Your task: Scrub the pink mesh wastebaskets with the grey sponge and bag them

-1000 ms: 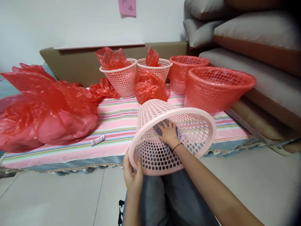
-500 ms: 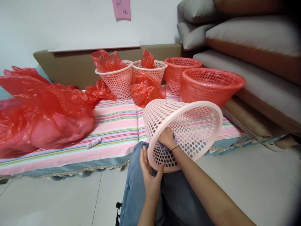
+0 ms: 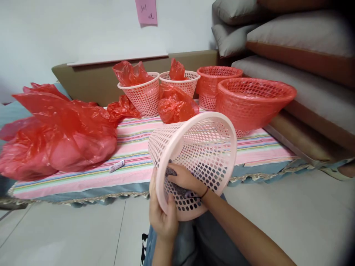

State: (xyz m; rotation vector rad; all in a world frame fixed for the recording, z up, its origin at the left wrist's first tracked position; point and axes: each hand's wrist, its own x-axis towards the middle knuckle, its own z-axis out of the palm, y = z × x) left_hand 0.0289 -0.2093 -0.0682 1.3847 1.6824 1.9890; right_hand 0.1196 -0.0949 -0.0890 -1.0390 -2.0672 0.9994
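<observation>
A pale pink mesh basket [image 3: 169,142] lies tilted over my lap, its wide mouth turned toward me. My left hand [image 3: 163,218] is wrapped round the near left of its rim, thumb inside and fingers outside. Inside the basket, my right hand [image 3: 184,179] is closed on a dark greyish cloth [image 3: 175,187], pressed against the lower left of the inner wall. A dark band circles my right wrist.
Behind stand two pink baskets [image 3: 144,98] [image 3: 191,87] with red bags in them, and two baskets wrapped in red plastic [image 3: 208,87] [image 3: 244,111]. A large red bag [image 3: 69,136] and small tube [image 3: 117,166] lie on the striped cover [image 3: 135,147]. Cushions [image 3: 299,37] are stacked right.
The basket has moved left, its mouth turning more toward me. My left hand, formerly with spread fingers, now wraps the rim. My right hand has shifted toward the mouth, showing the cloth.
</observation>
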